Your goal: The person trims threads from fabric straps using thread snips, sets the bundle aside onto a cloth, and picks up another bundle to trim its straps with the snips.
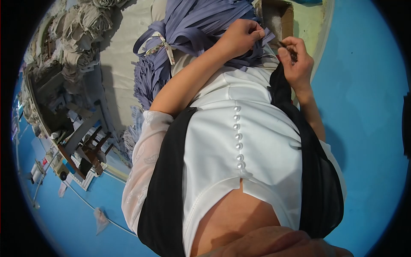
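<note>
My left hand [240,39] is closed, with thumb and fingers pinched together over a heap of purple-grey fabric strips [201,21]. A strip end shows beside its fingertips, but I cannot tell whether the hand grips it. My right hand [297,64] is curled at the lap's right side, around a dark brown, hair-like tuft [292,52]. The strips lie across the lap. At their left, a patterned ribbon [162,44] is tied in a knot around a bundle.
An open cardboard box [274,17] stands beyond my hands. Bundles of beige cloth [81,25] are piled at upper left. A cluttered wooden frame [81,132] stands at left on the blue floor [364,128], with a plastic bag [100,218] nearby.
</note>
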{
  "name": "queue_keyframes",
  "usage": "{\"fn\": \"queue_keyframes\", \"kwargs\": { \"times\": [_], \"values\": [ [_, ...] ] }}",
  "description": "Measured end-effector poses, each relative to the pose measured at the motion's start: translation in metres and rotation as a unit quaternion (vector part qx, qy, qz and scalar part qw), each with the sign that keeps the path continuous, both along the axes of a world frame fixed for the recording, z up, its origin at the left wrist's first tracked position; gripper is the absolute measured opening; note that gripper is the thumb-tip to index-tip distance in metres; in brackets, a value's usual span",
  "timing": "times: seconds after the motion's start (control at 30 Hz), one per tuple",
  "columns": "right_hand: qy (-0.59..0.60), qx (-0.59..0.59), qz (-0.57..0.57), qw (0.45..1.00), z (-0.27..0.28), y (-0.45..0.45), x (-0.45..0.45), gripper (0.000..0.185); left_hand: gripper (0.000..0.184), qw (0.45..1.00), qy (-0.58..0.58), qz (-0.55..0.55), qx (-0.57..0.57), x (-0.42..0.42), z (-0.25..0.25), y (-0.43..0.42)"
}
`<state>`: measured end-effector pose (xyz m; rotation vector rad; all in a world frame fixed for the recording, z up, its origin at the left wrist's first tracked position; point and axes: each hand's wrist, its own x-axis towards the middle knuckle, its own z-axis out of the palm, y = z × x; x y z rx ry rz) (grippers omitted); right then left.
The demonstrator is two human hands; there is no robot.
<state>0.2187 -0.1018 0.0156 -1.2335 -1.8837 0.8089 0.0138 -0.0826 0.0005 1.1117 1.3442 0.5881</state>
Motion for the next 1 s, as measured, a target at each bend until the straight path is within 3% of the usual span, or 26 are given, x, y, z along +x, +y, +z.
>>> {"fn": "queue_keyframes", "kwargs": {
  "times": [0.03, 0.13, 0.33, 0.53, 0.63, 0.73, 0.77, 0.83, 0.93, 1.0],
  "values": [
    [-0.012, 0.017, -0.034, 0.999, -0.008, 0.002, 0.003, 0.020, 0.023, 1.000, -0.004, -0.001, -0.002, -0.001, 0.001, 0.000],
    [-0.171, 0.128, 0.010, 0.977, -0.011, 0.005, 0.005, 0.025, 0.023, 1.000, -0.008, -0.010, 0.012, -0.001, -0.007, 0.000],
    [-0.194, 0.206, 0.014, 0.959, -0.010, 0.010, -0.004, 0.026, 0.022, 1.000, 0.010, -0.023, 0.000, -0.001, 0.009, 0.001],
    [-0.228, 0.202, 0.018, 0.952, -0.011, 0.011, -0.004, 0.024, 0.021, 0.999, -0.028, -0.026, -0.018, -0.002, 0.000, 0.002],
    [-0.169, 0.139, 0.015, 0.976, -0.016, 0.011, -0.001, 0.020, 0.018, 0.999, -0.024, -0.030, -0.022, -0.003, 0.007, 0.002],
    [0.108, -0.089, -0.042, 0.989, -0.022, 0.014, 0.006, 0.018, 0.016, 0.998, -0.060, -0.012, 0.027, -0.009, 0.022, -0.003],
    [0.185, -0.177, -0.050, 0.965, -0.020, 0.016, 0.008, 0.018, 0.017, 0.990, -0.036, 0.004, 0.138, -0.015, 0.024, -0.006],
    [0.200, -0.208, -0.048, 0.956, -0.022, 0.015, 0.013, 0.020, 0.020, 0.936, 0.012, 0.033, 0.352, -0.032, 0.027, -0.014],
    [0.204, -0.228, -0.025, 0.952, -0.025, 0.013, 0.011, 0.023, 0.024, 0.926, 0.222, -0.021, 0.305, -0.065, 0.049, -0.036],
    [0.200, -0.228, -0.009, 0.953, -0.026, 0.013, 0.009, 0.024, 0.020, 0.898, 0.286, -0.097, 0.321, -0.067, 0.050, -0.053]
  ]
}}
